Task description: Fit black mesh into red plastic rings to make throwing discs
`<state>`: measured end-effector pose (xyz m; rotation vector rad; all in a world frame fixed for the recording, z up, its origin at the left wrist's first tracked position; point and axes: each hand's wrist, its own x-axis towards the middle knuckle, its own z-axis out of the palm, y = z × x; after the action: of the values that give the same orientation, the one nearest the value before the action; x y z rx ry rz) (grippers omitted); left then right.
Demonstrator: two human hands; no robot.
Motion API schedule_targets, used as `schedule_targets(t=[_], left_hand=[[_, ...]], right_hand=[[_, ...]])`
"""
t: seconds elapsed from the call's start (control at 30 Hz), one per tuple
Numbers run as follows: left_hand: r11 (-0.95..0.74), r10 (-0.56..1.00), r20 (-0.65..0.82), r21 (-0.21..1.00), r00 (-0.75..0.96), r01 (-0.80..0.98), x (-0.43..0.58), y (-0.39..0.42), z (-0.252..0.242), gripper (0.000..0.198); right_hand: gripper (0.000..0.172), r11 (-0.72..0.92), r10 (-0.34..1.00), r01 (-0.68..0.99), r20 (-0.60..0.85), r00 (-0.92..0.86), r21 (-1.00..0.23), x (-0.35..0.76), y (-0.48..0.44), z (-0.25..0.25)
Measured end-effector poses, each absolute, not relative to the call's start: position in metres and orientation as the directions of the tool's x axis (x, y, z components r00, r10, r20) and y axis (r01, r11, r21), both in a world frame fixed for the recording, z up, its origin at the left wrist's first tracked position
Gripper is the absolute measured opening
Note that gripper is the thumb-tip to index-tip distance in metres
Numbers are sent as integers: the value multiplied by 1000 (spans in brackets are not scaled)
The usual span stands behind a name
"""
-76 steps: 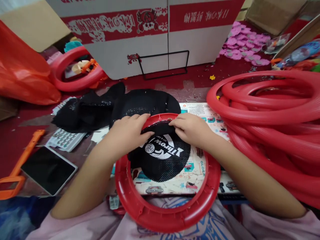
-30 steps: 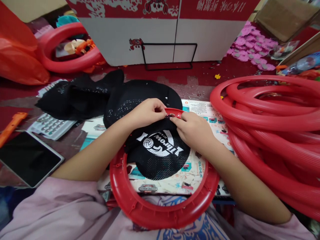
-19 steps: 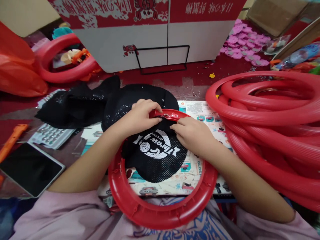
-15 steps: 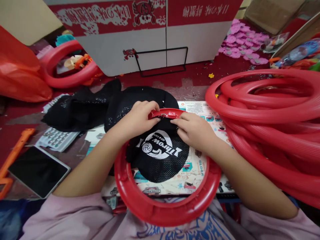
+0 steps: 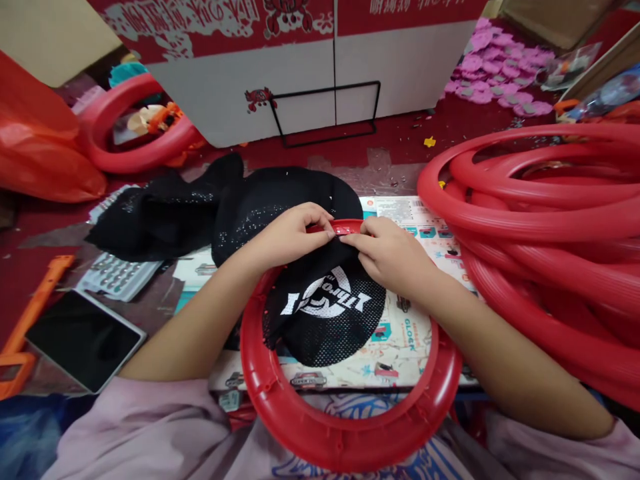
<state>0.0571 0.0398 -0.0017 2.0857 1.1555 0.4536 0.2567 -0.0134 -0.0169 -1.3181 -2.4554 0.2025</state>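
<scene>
A red plastic ring [image 5: 350,443], its hollow ribbed side up, lies partly over my lap and partly over a printed board [image 5: 375,383]. Black mesh fabric [image 5: 325,337] with a white printed logo spreads across the ring's opening. At the ring's far rim, my left hand [image 5: 300,230] pinches the edge of the mesh, thumb and fingers together. My right hand [image 5: 387,250] presses its fingertips on the mesh and rim just beside it. The two hands' fingertips nearly meet. More black mesh pieces [image 5: 280,197] lie beyond my left hand.
Red rings [image 5: 540,227] are heaped at the right. Left are a black-screened tablet [image 5: 85,340], an orange plastic frame [image 5: 37,313], a tray of small parts [image 5: 120,275] and an orange bag [image 5: 40,133]. Behind stand a carton [image 5: 300,87], a black wire stand [image 5: 327,137] and pink pieces [image 5: 500,67].
My left hand has shifted right along the far rim, towards my right hand. The mesh is pulled up and folded over part of its logo. The ring sits slightly lower and further right in view.
</scene>
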Motion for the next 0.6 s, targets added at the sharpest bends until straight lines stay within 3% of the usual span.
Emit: schedule_targets(t=[0.6], left_hand=[[-416, 851, 33, 652, 524, 634, 59, 42, -14, 21]], right_hand=[[35, 524, 844, 837, 232, -484, -158, 256, -13, -20]])
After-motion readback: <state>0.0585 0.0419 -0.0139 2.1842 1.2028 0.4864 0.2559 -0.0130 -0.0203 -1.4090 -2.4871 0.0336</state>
